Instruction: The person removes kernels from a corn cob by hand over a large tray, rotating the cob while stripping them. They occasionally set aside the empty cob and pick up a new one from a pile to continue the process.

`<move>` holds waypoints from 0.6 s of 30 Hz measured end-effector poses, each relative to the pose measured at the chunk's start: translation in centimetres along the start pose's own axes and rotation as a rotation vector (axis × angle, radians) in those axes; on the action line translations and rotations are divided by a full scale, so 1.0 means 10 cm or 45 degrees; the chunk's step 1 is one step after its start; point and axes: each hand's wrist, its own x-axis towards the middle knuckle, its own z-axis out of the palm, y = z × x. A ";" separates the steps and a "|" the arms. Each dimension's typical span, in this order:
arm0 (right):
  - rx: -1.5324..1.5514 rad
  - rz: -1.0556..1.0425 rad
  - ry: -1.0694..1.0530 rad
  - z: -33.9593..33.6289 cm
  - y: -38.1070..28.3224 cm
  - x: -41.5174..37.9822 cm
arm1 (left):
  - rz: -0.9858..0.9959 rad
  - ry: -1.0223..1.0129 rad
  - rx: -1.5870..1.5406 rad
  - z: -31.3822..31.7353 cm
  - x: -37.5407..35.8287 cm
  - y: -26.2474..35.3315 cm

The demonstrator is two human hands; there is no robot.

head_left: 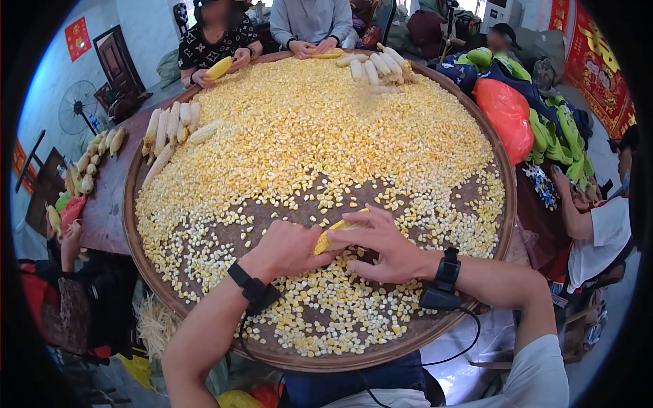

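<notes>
A partly stripped yellow corn cob (324,242) lies between my two hands, over the near part of a large round tray (129,216). My left hand (287,249) is closed around the cob's left end, its thumb hidden from view. My right hand (382,249) wraps its fingers over the cob's right part from above, with the thumb below. Loose yellow and white corn kernels (292,129) lie thick across the tray's far half and more thinly around my hands. Both wrists wear black straps with small devices.
Bare cobs stand piled at the tray's left (162,129) and far edge (381,66). Two people sit opposite, one holding a corn cob (219,68). More people work at both sides. A red plastic bag (503,119) sits at right; cables (469,340) hang near my wrists.
</notes>
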 end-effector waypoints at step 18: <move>-0.043 -0.032 -0.007 0.00 -0.01 0.00 | 0.022 0.014 0.029 0.03 0.00 -0.03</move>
